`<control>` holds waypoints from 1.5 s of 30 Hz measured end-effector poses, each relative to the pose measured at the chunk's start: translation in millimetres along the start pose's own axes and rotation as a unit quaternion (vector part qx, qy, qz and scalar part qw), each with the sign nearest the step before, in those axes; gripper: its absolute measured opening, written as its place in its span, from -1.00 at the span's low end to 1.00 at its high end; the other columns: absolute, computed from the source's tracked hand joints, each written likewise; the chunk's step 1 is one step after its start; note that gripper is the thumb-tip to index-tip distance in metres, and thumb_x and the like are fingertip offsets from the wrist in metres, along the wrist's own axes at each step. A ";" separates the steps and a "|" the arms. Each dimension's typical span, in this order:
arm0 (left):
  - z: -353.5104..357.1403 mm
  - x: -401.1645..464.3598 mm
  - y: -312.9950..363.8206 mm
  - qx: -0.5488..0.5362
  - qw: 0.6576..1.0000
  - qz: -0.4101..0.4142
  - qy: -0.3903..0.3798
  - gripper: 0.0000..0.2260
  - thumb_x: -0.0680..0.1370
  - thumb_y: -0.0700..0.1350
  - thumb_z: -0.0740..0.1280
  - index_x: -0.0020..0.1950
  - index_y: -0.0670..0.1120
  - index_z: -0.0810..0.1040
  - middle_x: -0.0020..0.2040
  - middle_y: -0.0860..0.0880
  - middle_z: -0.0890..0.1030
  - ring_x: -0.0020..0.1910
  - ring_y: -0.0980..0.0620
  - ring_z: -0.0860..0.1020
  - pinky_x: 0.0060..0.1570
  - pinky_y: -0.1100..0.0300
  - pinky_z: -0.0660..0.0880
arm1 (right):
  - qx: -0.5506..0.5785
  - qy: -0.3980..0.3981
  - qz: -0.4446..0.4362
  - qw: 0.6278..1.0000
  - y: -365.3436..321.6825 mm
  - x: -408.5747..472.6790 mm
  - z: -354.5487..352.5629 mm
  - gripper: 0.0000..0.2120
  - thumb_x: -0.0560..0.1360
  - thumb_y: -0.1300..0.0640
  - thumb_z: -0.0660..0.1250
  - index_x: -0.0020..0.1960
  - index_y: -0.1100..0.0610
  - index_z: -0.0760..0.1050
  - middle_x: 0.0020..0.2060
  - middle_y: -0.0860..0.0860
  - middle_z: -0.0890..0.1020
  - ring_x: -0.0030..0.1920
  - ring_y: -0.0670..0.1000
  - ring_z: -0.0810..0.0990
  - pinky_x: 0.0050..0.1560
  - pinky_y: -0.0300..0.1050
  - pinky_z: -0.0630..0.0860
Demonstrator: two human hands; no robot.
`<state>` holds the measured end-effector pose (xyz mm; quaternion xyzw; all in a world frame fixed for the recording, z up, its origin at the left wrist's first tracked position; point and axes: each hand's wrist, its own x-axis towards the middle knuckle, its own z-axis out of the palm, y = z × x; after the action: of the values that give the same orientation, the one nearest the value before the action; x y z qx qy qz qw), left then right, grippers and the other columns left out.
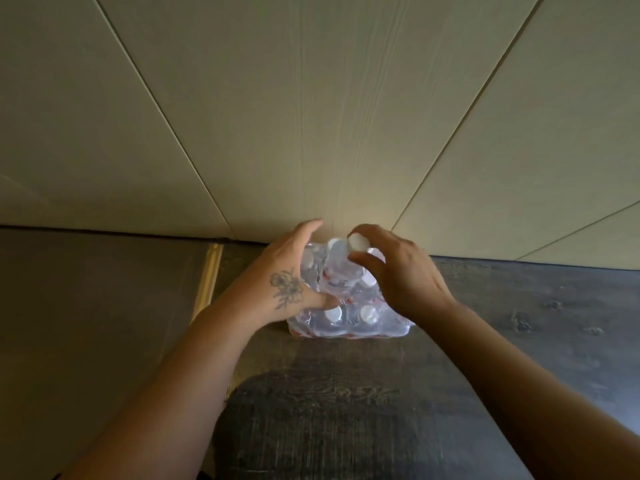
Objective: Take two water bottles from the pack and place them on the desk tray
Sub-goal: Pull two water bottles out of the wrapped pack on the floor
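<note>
A shrink-wrapped pack of water bottles [349, 323] with white caps sits on the dark floor against a pale wall. My right hand [398, 271] grips one clear bottle [343, 268] near its white cap, and the bottle stands higher than the others in the pack. My left hand [287, 275], with a flower tattoo on its back, rests on the pack's left side, fingers spread and thumb pressing on the wrap. No desk tray is in view.
The pale panelled wall [311, 116] rises right behind the pack. Dark wood-grain floor [346, 393] stretches toward me. A lighter strip [207, 278] runs along the floor to the left of the pack.
</note>
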<state>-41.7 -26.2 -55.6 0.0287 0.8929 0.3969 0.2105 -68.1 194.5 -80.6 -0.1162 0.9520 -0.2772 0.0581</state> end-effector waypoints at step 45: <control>20.9 13.4 -10.6 -0.258 0.958 -0.025 0.123 -0.38 0.26 -0.20 0.76 0.08 0.26 0.55 -0.09 0.45 0.73 -0.11 0.52 0.65 -0.10 0.34 0.46 | -0.009 0.131 -0.037 0.991 11.9 27.1 -37.1 -0.74 0.62 -0.05 0.36 0.26 0.01 0.60 0.09 0.00 0.70 -0.12 0.10 0.61 -0.13 -0.07 0.45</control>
<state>-44.3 -15.9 -80.4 -0.0976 0.7794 0.6092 0.1090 -103.0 216.5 -57.2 -0.1146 0.9488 -0.2839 -0.0781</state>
